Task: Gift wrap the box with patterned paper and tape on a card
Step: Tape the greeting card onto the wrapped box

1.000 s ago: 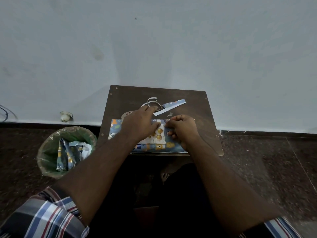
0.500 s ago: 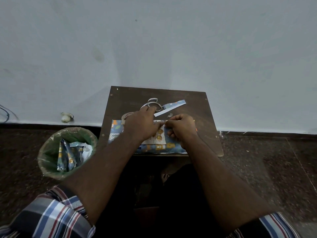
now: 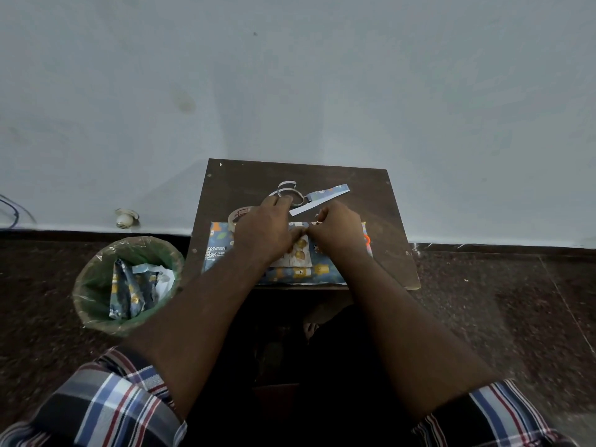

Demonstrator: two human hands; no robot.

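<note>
I saw the wrapped box [image 3: 283, 253] at the table's [image 3: 380, 217] near edge; tape roll [image 3: 239, 215] touching behind its left end; paper strip [image 3: 319, 201] farther back; bin [image 3: 129, 279] on the floor, left of table.

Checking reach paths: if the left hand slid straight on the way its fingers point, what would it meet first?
Probably the curled paper strip just beyond the left hand, whose fingertips seem almost at it; past that, bare table and wall. Depth is unclear.
</note>
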